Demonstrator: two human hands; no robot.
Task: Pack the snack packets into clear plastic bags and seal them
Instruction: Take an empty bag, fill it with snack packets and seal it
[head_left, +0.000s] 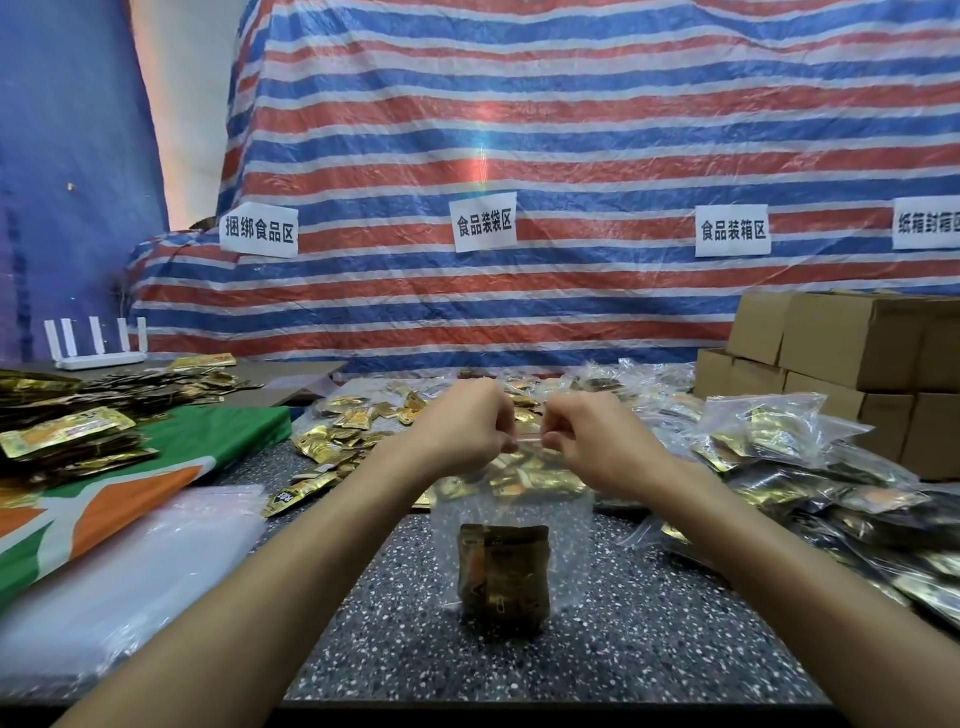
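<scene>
The left hand (467, 431) and right hand (592, 441) each pinch the clear bag's (569, 545) top edge, close together. The snack packets (504, 571) stand at the bag's bottom. If the strips sit misaligned between the pinches, the seal could be left gapped.

Packed bag held upright at the centre

A clear plastic bag (511, 512) hangs upright, its top edge pinched by the left hand (462, 426) and the right hand (597, 441), which are close together. A dark gold bundle of snack packets (504, 577) stands upright in its bottom. Beyond it, to the far left of centre, loose gold packets (343, 431) lie scattered in a heap. Filled bags (779, 441) with gold packets inside pile up on the right. A flat stack of empty bags (130, 561) lies near left, and stacked packets (67, 431) sit far left.
</scene>
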